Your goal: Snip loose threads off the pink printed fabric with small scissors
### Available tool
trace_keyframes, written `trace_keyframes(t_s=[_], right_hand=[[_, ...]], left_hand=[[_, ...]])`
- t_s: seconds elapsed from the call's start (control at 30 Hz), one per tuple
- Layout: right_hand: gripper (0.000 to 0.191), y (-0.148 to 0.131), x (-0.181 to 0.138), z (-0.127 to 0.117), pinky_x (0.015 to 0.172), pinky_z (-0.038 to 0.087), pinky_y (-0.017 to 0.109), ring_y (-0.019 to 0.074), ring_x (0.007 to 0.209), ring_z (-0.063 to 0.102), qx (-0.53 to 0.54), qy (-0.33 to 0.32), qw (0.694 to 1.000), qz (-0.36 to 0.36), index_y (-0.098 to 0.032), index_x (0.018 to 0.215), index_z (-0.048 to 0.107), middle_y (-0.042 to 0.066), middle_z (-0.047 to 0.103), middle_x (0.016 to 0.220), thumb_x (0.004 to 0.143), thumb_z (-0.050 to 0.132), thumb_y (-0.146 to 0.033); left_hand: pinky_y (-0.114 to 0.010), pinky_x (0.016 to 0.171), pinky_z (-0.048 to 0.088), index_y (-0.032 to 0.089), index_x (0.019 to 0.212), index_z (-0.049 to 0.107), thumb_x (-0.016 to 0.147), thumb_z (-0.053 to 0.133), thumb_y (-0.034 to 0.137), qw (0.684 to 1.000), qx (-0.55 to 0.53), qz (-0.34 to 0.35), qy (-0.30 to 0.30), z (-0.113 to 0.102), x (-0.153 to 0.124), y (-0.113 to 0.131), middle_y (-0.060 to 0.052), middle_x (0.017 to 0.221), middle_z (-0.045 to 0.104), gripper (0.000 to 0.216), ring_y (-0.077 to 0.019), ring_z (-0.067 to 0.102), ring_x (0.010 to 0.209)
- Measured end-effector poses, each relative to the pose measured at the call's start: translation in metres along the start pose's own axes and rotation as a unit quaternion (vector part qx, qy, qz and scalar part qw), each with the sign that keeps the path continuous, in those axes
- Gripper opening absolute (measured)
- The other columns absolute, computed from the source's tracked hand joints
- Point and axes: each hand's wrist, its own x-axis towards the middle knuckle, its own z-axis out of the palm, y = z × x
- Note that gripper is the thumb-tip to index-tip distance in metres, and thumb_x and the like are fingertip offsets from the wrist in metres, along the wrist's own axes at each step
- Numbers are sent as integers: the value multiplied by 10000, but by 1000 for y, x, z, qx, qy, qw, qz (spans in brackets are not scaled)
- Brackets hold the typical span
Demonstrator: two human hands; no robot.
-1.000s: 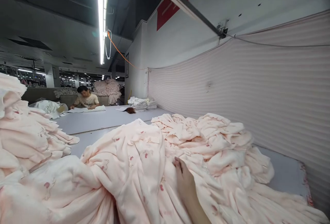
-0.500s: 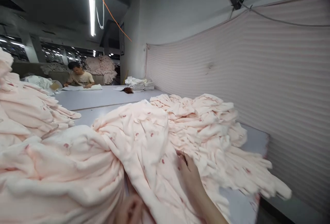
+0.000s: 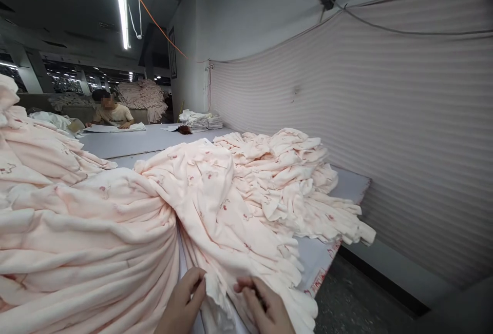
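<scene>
Pink fabric [image 3: 215,211] pinched by both curled hands.

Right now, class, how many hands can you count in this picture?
2 clear: left hand and right hand, bottom centre, both pinching the pink cloth. The far person at the table has hands too small to count.
</scene>
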Motion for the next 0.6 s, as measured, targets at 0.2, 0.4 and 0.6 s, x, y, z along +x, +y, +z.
trace_keyframes(t_s=[0.2, 0.4, 0.6], right_hand=[[244, 3, 6, 47, 771, 477, 311, 239, 811, 624, 152, 33, 988, -8, -198, 841, 723, 62, 707, 823, 779, 666, -427], [397, 9, 23, 52, 613, 442, 268, 175, 611, 555, 317, -23, 945, 75, -157, 766, 685, 4, 609, 627, 732, 679, -553], [223, -4, 29, 33, 672, 426, 252, 170, 697, 537, 163, -19, 986, 8, -177, 769, 608, -22, 551, 683, 769, 663, -393]], left_hand=[[-262, 601, 415, 197, 728, 515, 900, 448, 431, 999, -23, -21, 24, -12, 12, 29, 22, 667, 489, 298, -172, 513, 661], [-407, 1062, 350, 238, 1259, 492, 849, 561, 301, 982, 14, 147, 119, -6, 6, 11, -123, 1395, 471, 421, -277, 407, 1308], [-315, 817, 496, 163, 963, 676, 820, 578, 325, 997, 20, 3, -78, -22, 20, 34, -83, 930, 710, 237, -244, 645, 914]])
